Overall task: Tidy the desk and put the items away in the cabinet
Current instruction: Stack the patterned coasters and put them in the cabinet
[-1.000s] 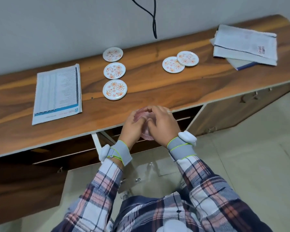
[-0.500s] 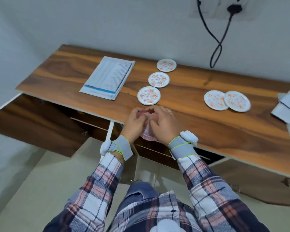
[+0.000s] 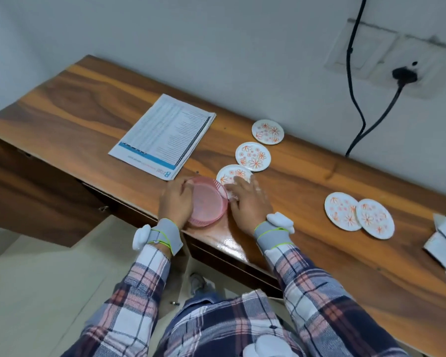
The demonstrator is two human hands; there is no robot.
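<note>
Basket [image 3: 207, 202] now over desk [image 3: 88, 104], left grip [image 3: 177, 199] curled round

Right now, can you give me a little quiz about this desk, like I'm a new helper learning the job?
1. How many flowery plates lie on the wooden desk?
2. True or false: the two plates on the right overlap each other.
3. What does the left hand grip?

Key:
1. Five.
2. True.
3. The pink basket, near the desk's front edge.
</note>
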